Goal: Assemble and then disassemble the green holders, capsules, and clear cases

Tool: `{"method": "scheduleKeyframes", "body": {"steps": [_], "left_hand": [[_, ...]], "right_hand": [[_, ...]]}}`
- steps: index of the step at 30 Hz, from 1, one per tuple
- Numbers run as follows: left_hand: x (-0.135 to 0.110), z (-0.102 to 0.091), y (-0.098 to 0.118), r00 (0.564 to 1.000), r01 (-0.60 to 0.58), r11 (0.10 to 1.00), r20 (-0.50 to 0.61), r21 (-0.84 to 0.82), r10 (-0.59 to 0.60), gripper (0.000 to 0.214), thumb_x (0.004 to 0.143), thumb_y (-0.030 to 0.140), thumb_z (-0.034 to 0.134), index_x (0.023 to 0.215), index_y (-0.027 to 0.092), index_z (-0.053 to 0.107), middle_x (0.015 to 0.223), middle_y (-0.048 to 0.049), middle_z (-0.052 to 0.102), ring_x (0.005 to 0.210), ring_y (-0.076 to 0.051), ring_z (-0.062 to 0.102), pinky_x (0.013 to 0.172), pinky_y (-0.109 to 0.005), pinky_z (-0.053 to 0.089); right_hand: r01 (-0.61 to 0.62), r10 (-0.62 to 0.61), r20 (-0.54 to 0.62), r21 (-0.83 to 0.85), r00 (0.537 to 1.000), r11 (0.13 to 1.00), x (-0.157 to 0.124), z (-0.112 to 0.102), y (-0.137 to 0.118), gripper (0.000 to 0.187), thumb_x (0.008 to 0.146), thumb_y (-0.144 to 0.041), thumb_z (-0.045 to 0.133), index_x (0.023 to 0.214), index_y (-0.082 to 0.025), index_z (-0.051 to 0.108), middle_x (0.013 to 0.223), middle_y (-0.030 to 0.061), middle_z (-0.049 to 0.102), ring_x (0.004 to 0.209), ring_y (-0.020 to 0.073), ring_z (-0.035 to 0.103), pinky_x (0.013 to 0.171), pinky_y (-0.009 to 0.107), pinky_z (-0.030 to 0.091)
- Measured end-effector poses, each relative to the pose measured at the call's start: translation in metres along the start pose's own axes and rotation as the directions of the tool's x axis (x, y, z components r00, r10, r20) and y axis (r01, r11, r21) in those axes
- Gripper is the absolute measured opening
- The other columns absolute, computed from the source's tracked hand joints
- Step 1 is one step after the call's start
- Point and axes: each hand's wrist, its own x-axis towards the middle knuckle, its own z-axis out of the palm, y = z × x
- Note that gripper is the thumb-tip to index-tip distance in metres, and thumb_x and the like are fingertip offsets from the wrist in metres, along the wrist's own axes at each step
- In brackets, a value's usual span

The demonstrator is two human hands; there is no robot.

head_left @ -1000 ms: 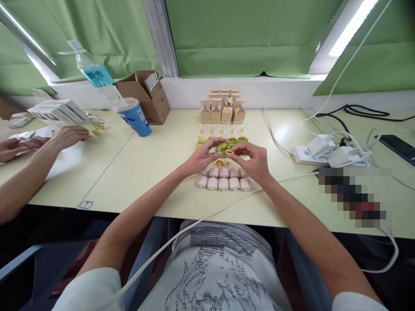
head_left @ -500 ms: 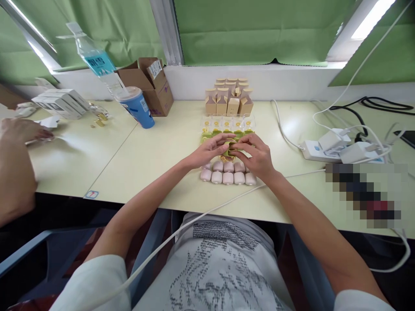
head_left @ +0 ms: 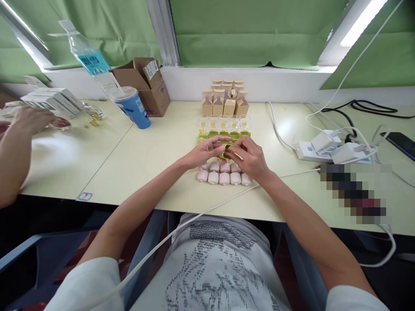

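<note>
My left hand and my right hand meet over the middle of the table, both closed on a small green case-like piece. The left fingers lie along its far side, with the thumb nearest me. The right fingertips pinch its right side, and fingers partly hide the piece. Just in front of the hands are rows of pale pink rounded cases. Beyond them lie several more green pieces, partly covered by my hands. Clear plastic pieces with yellow round marks form a row behind those.
Open small kraft boxes stand at the wall. A blue cup, a tilted clear bottle and a cardboard carton are left of them. A power strip with cables lies right. Another person's hand works far left.
The view has shifted slightly, so the table things sit a little further left. My hands still hold the green piece. The other person's hand has moved over the far-left table.
</note>
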Motion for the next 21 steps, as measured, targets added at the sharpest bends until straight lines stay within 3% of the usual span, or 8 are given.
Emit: {"method": "scheduleKeyframes", "body": {"steps": [4, 7, 15, 18, 21], "left_hand": [[-0.0009, 0.0, -0.0001, 1.0, 0.009, 1.0, 0.004, -0.015, -0.009, 0.06, 0.104, 0.056, 0.083, 0.153, 0.024, 0.069, 0.136, -0.0158, 0.081, 0.124, -0.031, 0.082, 0.102, -0.046, 0.073], [-0.0013, -0.0005, 0.0007, 1.0, 0.023, 0.999, -0.008, -0.041, -0.023, 0.062, 0.102, 0.056, 0.085, 0.152, 0.023, 0.069, 0.135, -0.0167, 0.082, 0.123, -0.031, 0.082, 0.099, -0.046, 0.073], [0.0033, 0.0013, 0.0028, 0.993, -0.005, 0.998, -0.12, -0.057, -0.001, 0.061, 0.099, 0.066, 0.085, 0.138, 0.02, 0.075, 0.128, -0.0151, 0.082, 0.113, -0.029, 0.083, 0.102, -0.05, 0.072], [0.0031, 0.0017, 0.0056, 0.987, -0.016, 0.989, -0.159, -0.145, -0.007, 0.06, 0.094, 0.061, 0.092, 0.135, 0.021, 0.076, 0.133, -0.0148, 0.081, 0.12, -0.029, 0.081, 0.105, -0.051, 0.071], [0.0013, 0.0013, 0.0077, 0.975, -0.021, 0.979, -0.22, -0.202, -0.025, 0.059, 0.09, 0.056, 0.098, 0.133, 0.021, 0.076, 0.14, -0.0139, 0.078, 0.123, -0.027, 0.078, 0.106, -0.046, 0.068]], "right_hand": [[0.049, -0.05, -0.024, -0.013, 0.998, 0.999, 0.0005, 0.0016, -0.004, 0.029, 0.115, -0.03, 0.065, 0.093, -0.023, 0.082, 0.089, 0.0085, 0.063, 0.081, 0.0217, 0.061, 0.068, 0.037, 0.055], [0.008, -0.008, -0.022, -0.006, 1.0, 1.0, -0.0009, 0.0033, -0.0044, 0.028, 0.114, -0.033, 0.066, 0.095, -0.025, 0.084, 0.089, 0.0081, 0.063, 0.08, 0.0214, 0.061, 0.068, 0.037, 0.055], [-0.119, 0.13, -0.033, 0.229, 0.991, 0.966, -0.0045, 0.0025, -0.0004, 0.031, 0.116, -0.043, 0.062, 0.129, -0.026, 0.084, 0.113, 0.0129, 0.068, 0.082, 0.0218, 0.066, 0.064, 0.038, 0.061], [-0.091, 0.122, -0.101, 0.266, 0.987, 0.96, -0.0043, 0.0014, -0.004, 0.03, 0.117, -0.037, 0.06, 0.134, -0.027, 0.082, 0.119, 0.0131, 0.073, 0.087, 0.0219, 0.073, 0.067, 0.036, 0.065], [-0.04, 0.066, -0.106, 0.23, 0.992, 0.972, -0.0048, 0.0032, -0.0059, 0.034, 0.114, -0.04, 0.068, 0.143, -0.027, 0.08, 0.13, 0.0147, 0.076, 0.104, 0.0262, 0.078, 0.07, 0.037, 0.068]]}}
